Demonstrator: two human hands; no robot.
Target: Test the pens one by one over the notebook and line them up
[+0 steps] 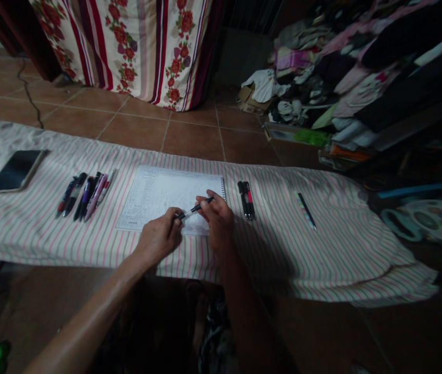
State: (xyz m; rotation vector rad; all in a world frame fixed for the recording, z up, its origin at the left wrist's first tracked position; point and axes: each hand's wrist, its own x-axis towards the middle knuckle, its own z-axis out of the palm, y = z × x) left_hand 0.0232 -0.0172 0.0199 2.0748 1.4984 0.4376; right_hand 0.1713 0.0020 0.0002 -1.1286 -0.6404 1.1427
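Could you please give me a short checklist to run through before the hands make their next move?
1. Left hand on the held pen: ok, at its left end.
2. Right hand on it too: ok, toward the other end.
3. Notebook on the striped cloth: ok, lying open.
4. Phone away from both hands: ok, far left.
5. Pen's tip capped: cannot tell.

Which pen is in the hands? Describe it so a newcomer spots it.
Find the long striped cloth, then the spiral-bound pad lying on it. Over the pad's near part, a slim black pen with a pale section slants between the left hand and right hand. The other pens lie on the cloth, off the pad; this is the only one held.
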